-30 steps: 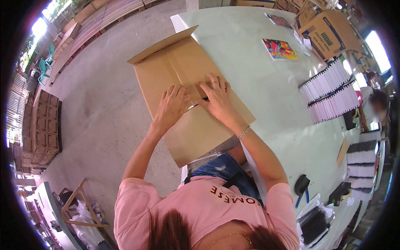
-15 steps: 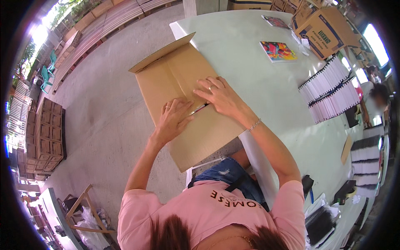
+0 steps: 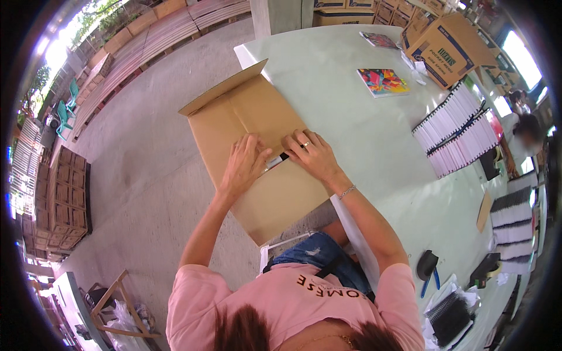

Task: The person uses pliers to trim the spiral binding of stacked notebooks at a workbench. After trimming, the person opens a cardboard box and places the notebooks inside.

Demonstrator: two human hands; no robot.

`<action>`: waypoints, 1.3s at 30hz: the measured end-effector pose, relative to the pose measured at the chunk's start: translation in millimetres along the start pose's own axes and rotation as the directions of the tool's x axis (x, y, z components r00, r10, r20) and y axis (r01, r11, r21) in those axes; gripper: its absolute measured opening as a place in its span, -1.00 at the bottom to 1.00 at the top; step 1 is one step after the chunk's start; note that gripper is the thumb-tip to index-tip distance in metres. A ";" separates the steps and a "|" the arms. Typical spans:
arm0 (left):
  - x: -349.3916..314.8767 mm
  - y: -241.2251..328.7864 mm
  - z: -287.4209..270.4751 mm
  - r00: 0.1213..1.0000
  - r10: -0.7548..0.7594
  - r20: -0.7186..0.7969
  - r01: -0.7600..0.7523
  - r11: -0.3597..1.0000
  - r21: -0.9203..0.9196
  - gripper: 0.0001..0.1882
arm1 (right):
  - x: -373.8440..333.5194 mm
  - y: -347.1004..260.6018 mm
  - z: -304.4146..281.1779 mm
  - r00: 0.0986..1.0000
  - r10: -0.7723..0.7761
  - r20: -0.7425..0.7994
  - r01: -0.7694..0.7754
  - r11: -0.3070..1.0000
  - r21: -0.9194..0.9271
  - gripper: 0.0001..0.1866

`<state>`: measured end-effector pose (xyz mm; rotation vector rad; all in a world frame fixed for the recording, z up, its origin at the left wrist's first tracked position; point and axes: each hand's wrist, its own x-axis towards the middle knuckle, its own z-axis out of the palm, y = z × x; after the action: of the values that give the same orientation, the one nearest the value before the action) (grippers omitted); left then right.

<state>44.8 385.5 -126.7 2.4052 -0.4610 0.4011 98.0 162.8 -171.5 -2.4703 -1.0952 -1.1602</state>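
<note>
In front of me lies a brown cardboard box [image 3: 240,111], partly on the table and reaching past its left edge. Its near flap [image 3: 281,202] is folded out towards me, and a far end flap [image 3: 225,88] stands raised. A narrow gap across the middle shows something dark and white inside, too little of it to name. My left hand [image 3: 241,167] is bent over the edge of the top flap, left of the gap. On the gap's right side, my right hand [image 3: 315,157] has its fingers curled on the same flap edge. Both thumbs are partly hidden.
Spiral-bound notebooks [image 3: 453,137] stand stacked on the pale table [image 3: 374,152]. A colourful booklet [image 3: 383,82] and a larger carton [image 3: 448,50] lie farther back. Blue-handled pliers [image 3: 430,281] rest at the right. Another person [image 3: 521,134] is at the far right.
My right hand has shifted slightly down and right, its fingers now curled in. My left fingers have gone from lying flat to bent upright. The raised far flap sits a little lower in view.
</note>
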 end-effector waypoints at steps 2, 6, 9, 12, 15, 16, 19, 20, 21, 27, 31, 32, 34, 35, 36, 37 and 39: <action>-2.2 -3.5 7.7 0.995 -0.020 -0.098 0.015 0.998 -0.053 -0.71 | -1.7 -0.5 1.6 0.998 0.041 0.051 -0.042 0.999 0.023 -0.57; -5.6 -6.4 15.5 0.962 -0.067 -0.264 0.027 0.988 -0.152 -0.75 | 1.4 -3.3 -0.5 0.985 0.148 0.090 -0.150 0.988 0.024 -0.49; -2.9 -3.5 12.4 0.973 -0.123 -0.194 0.101 0.988 -0.119 -0.77 | 2.9 -7.1 -5.7 0.861 0.364 0.355 -0.403 0.915 0.038 -0.44; 6.7 -13.5 12.5 0.992 -0.061 -0.107 0.064 0.998 0.026 -0.71 | 2.0 -6.5 -3.3 0.814 0.412 0.409 -0.471 0.881 0.050 -0.44; 17.7 -11.6 10.0 0.996 -0.010 -0.093 0.011 1.000 0.016 -0.63 | -8.7 0.4 -2.2 0.914 0.301 0.272 -0.341 0.933 0.115 -0.51; 17.8 -12.5 8.5 0.997 -0.022 -0.071 0.023 1.000 0.010 -0.63 | -4.8 -0.4 -5.4 0.948 0.216 0.232 -0.247 0.962 0.116 -0.52; 19.0 -16.4 3.7 0.999 -0.037 -0.036 0.038 0.999 0.005 -0.62 | 12.5 -4.4 -15.3 0.980 0.061 0.191 -0.094 0.981 0.170 -0.58; 21.0 -17.2 3.9 0.999 -0.028 -0.041 0.028 1.000 0.009 -0.63 | 14.1 -5.8 -14.5 0.969 0.082 0.234 -0.138 0.963 0.230 -0.61; 21.5 -17.6 3.7 0.999 -0.019 -0.047 0.020 1.000 0.014 -0.64 | 15.5 -7.5 -13.9 0.955 0.100 0.278 -0.182 0.940 0.287 -0.63; 15.9 -27.2 2.3 0.990 -0.036 -0.138 0.036 0.999 -0.001 -0.63 | 6.6 -12.4 2.0 0.955 0.090 0.282 -0.114 0.991 0.069 -0.67; 10.2 -20.8 3.0 0.977 -0.167 -0.132 0.155 0.983 -0.100 -0.68 | 10.9 -14.8 4.8 0.940 0.211 0.268 -0.258 0.953 0.156 -0.65; 10.4 -18.8 2.5 0.981 -0.145 -0.125 0.135 0.987 -0.088 -0.70 | 12.7 -16.2 5.4 0.930 0.263 0.257 -0.316 0.928 0.196 -0.65; 12.4 -20.3 2.6 0.993 -0.057 -0.099 0.055 0.998 -0.026 -0.73 | 15.0 -11.1 8.2 0.892 0.424 0.159 -0.451 0.857 0.248 -0.71; 17.5 -23.4 3.1 0.997 0.009 -0.077 -0.008 1.000 0.022 -0.73 | 14.4 0.9 11.0 0.847 0.526 0.070 -0.524 0.809 0.265 -0.76; 21.6 -27.0 4.1 0.996 0.075 -0.052 -0.071 0.995 0.067 -0.73 | 13.1 14.2 12.9 0.784 0.620 -0.018 -0.590 0.754 0.290 -0.80; 26.7 -31.2 6.4 0.993 0.116 -0.032 -0.113 0.989 0.094 -0.73 | 9.4 35.7 15.3 0.618 0.782 0.076 -0.703 0.508 0.497 -0.84; 31.7 -46.2 9.0 0.982 0.189 0.011 -0.188 0.970 0.152 -0.73 | 0.6 51.6 13.5 0.375 0.876 0.302 -0.690 0.047 0.722 -0.77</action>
<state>94.0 406.3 -145.8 2.5155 -0.6831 0.5413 142.2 132.9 -173.8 -1.6057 0.0879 -0.3655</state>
